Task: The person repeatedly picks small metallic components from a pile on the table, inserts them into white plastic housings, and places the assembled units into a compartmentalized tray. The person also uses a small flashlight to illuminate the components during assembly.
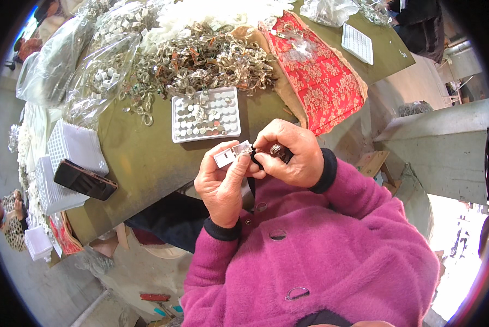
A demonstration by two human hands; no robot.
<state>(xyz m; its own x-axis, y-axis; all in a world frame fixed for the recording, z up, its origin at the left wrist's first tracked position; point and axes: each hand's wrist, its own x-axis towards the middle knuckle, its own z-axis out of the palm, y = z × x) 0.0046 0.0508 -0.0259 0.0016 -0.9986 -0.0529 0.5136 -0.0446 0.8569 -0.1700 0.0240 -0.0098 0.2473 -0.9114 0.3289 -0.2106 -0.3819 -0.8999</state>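
My left hand (223, 188) pinches a small white plastic case (224, 158) with a clear part at its right end. Close against it, my right hand (297, 155) is closed round a tool with a dark brown rounded handle (277, 151). The tool's thin end points at the clear part of the case; its exact tip is too small to make out. Just beyond my hands, a white tray (207, 138) holds rows of small round white pieces, with a few clear cable coils lying on them.
A heap of coiled clear cables (211, 62) covers the far side of the green table (141, 155). To the right hangs red floral cloth (323, 76). A dark phone (85, 179) leans on stacked white trays (79, 147) at left. Another white tray (357, 43) lies far right.
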